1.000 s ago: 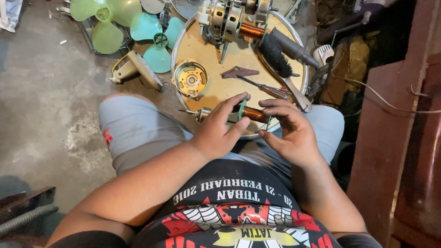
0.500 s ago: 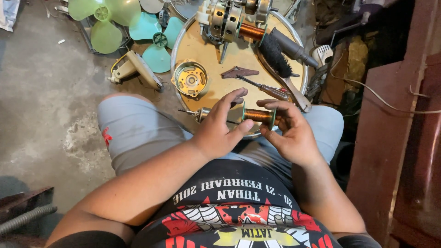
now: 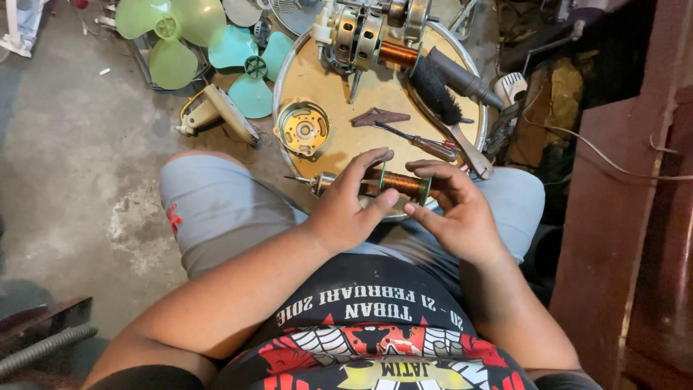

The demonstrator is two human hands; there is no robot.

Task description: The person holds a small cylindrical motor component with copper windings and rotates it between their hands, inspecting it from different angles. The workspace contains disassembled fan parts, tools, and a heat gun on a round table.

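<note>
Gripping copper coil spool [image 3: 401, 183] between left hand [image 3: 351, 211], right hand [image 3: 458, 215], over round tray [image 3: 325, 76]

Glossy copper-wire coil [image 3: 399, 182], matt wooden round board [image 3: 339, 78] – rough concrete floor [image 3: 65, 159], smooth green plastic fan blades [image 3: 172, 36]

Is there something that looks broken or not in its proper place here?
Yes. Green fan blades and teal fan blades lie loose on the floor, off any fan, and a motor housing sits opened on the round tray.
</note>
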